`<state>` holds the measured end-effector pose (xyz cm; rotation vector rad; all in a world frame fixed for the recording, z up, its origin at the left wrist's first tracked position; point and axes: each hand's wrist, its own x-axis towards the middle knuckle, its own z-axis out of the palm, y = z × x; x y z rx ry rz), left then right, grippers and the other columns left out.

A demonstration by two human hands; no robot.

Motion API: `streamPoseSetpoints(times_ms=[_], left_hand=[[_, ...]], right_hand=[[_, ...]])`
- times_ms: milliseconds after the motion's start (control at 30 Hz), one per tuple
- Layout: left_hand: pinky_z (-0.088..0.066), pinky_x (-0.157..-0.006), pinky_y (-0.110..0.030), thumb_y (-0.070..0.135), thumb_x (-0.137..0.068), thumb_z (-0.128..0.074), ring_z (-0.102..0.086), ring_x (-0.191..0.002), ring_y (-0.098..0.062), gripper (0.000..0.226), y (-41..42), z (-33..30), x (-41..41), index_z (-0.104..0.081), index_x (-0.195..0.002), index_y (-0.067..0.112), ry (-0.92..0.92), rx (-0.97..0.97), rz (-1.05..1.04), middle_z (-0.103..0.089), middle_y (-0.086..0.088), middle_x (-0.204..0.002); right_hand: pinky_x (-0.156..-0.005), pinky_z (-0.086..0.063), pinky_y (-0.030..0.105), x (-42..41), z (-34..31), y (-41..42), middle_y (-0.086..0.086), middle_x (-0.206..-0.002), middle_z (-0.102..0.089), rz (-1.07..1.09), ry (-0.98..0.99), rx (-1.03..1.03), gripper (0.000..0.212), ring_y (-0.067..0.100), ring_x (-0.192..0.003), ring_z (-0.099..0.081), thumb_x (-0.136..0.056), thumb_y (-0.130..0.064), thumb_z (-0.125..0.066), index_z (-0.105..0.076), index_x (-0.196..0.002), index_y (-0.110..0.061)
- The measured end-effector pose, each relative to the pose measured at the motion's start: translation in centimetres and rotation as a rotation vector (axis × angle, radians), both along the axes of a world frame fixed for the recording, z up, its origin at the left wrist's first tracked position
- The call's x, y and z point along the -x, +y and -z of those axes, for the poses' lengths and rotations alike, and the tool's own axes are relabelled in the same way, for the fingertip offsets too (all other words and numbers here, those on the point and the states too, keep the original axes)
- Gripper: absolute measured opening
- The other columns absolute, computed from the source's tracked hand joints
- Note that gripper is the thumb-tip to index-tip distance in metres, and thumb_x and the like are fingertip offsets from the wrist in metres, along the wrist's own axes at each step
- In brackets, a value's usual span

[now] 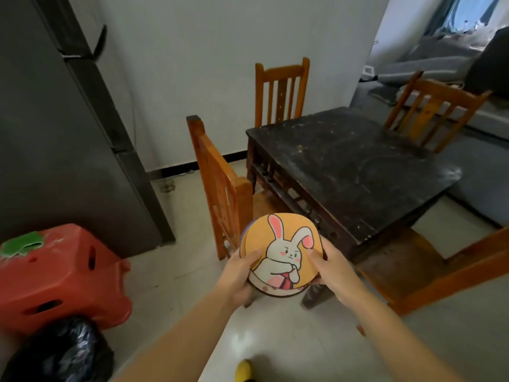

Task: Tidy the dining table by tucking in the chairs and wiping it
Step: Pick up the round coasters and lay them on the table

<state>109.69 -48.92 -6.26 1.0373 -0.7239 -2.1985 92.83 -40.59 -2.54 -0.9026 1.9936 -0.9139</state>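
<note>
A stack of round orange mats (283, 241) with a cartoon rabbit on top is held in front of me. My left hand (242, 271) grips its left edge and my right hand (330, 268) grips its right edge. Behind it stands the dark, scuffed dining table (349, 166), its top dusty with crumbs. One wooden chair (220, 188) stands at the table's left side, pulled out a little. Another chair (281, 89) is at the far end, a third chair (432, 111) at the far right. A fourth chair (429, 274) stands pulled out at the near right corner.
A tall grey fridge (68, 128) fills the left. A red plastic stool (60, 274) with a green cloth (22, 244) on it stands at lower left, above a black bin bag (57, 354). A grey sofa (440, 59) lies beyond the table. The floor is pale tile.
</note>
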Motion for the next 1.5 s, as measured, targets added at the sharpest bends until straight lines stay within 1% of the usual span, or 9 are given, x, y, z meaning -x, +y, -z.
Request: streamPoseSetpoints(times_ms=[200,400,533,767,967,1067,1200,1367,1500], left_hand=[[-0.055,-0.083,-0.049,0.011,-0.094,-0.054,-0.066,-0.101,-0.035,0.036,-5.7,0.3,7.4,-0.050,-0.130,0.013,-0.030,-0.018,0.044,-0.069,-0.017,-0.111],[-0.058,-0.063,-0.036,0.035,-0.099,-0.041,-0.070,-0.092,-0.028,0.037,-11.3,-0.6,14.4,-0.053,-0.128,0.015,0.005,-0.066,0.070,-0.071,-0.012,-0.108],[-0.053,-0.089,-0.046,0.030,-0.097,-0.044,-0.063,-0.109,-0.032,0.043,-14.7,0.6,17.7,-0.046,-0.136,0.011,0.006,-0.029,0.000,-0.064,-0.015,-0.122],[-0.047,-0.095,-0.050,0.020,-0.101,-0.038,-0.062,-0.106,-0.033,0.031,-20.8,1.8,22.9,-0.053,-0.127,0.012,-0.044,-0.084,-0.286,-0.065,-0.017,-0.119],[-0.053,-0.085,-0.046,0.015,-0.100,-0.042,-0.066,-0.097,-0.029,0.022,-22.7,1.6,23.9,-0.058,-0.114,0.018,-0.206,-0.030,-0.383,-0.070,-0.013,-0.107],[-0.059,-0.064,-0.034,0.017,-0.099,-0.044,-0.071,-0.081,-0.022,0.019,-22.6,1.9,23.4,-0.060,-0.109,0.018,-0.262,-0.044,-0.427,-0.074,-0.008,-0.094],[-0.058,-0.056,-0.031,0.017,-0.100,-0.042,-0.071,-0.073,-0.019,0.018,-22.5,1.4,22.7,-0.060,-0.104,0.019,-0.293,-0.059,-0.426,-0.075,-0.006,-0.087],[-0.058,-0.055,-0.031,0.018,-0.100,-0.043,-0.071,-0.072,-0.019,0.017,-22.8,0.2,22.1,-0.059,-0.104,0.024,-0.316,-0.054,-0.422,-0.074,-0.004,-0.087],[-0.057,-0.069,-0.037,0.021,-0.099,-0.045,-0.070,-0.083,-0.023,0.016,-23.5,-1.6,20.9,-0.059,-0.105,0.024,-0.312,-0.008,-0.396,-0.074,-0.005,-0.093]], right_hand=[[-0.090,-0.054,0.043,7.3,0.3,-4.9,0.002,-0.125,-0.057,0.055,-0.019,-0.017,0.037,0.021,-0.109,-0.058,-0.099,-0.024,-0.044,-0.043,-0.135,-0.023],[-0.060,-0.057,0.025,13.9,0.4,-9.8,-0.002,-0.110,-0.057,0.158,-0.114,0.024,0.031,0.010,-0.086,-0.059,-0.099,-0.024,-0.044,-0.046,-0.130,-0.022],[-0.070,-0.059,0.034,17.9,1.0,-14.2,0.002,-0.116,-0.061,0.186,-0.190,0.053,0.029,0.018,-0.096,-0.063,-0.099,-0.025,-0.043,-0.050,-0.127,-0.023],[-0.079,-0.054,0.043,26.8,1.7,-25.8,0.000,-0.099,-0.066,0.225,-0.463,0.046,0.018,0.021,-0.093,-0.063,-0.100,-0.020,-0.041,-0.057,-0.105,-0.026],[-0.083,-0.053,0.043,32.3,5.6,-33.3,0.003,-0.096,-0.065,0.278,-0.276,0.011,0.017,0.022,-0.090,-0.062,-0.097,-0.017,-0.042,-0.058,-0.095,-0.022],[-0.092,-0.049,0.047,33.0,9.1,-34.1,0.012,-0.113,-0.064,0.260,-0.088,-0.100,0.026,0.029,-0.102,-0.059,-0.098,-0.018,-0.038,-0.060,-0.111,-0.015],[-0.096,-0.043,0.046,33.4,10.7,-33.2,0.019,-0.124,-0.057,0.219,0.116,-0.187,0.032,0.037,-0.114,-0.052,-0.098,-0.015,-0.038,-0.051,-0.125,-0.005],[-0.106,-0.035,0.041,32.8,7.9,-33.9,0.012,-0.145,-0.040,0.083,0.326,0.010,0.054,0.027,-0.134,-0.037,-0.092,-0.007,-0.054,-0.034,-0.143,-0.011],[-0.091,-0.043,0.028,27.9,4.0,-34.6,0.002,-0.127,-0.056,-0.301,0.101,0.040,0.033,0.015,-0.111,-0.054,-0.097,-0.028,-0.047,-0.050,-0.129,-0.022]])
